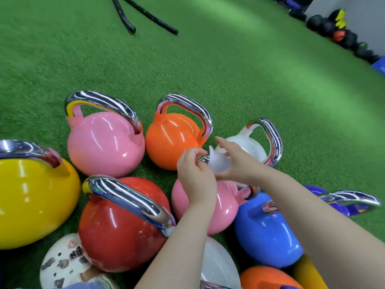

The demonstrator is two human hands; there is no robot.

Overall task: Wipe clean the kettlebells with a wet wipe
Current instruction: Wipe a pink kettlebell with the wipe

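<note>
Several glossy kettlebells with chrome handles stand close together on the green turf. Between my hands is a white wet wipe point(216, 162), held above a small pink kettlebell point(226, 207). My left hand point(195, 174) pinches the wipe's left edge. My right hand point(235, 161) holds its right side, index finger stretched out. Just beyond the hands stand an orange kettlebell point(170, 138) and a white kettlebell point(250, 147). A red kettlebell point(116, 232) is near my left forearm, and a blue kettlebell point(264, 232) lies under my right forearm.
A large pink kettlebell point(104, 142) and a yellow kettlebell point(31, 201) stand to the left. A purple kettlebell point(333, 201) is at the right. Black battle ropes point(145, 15) lie on the turf farther off. Dark medicine balls point(337, 32) line the wall at top right.
</note>
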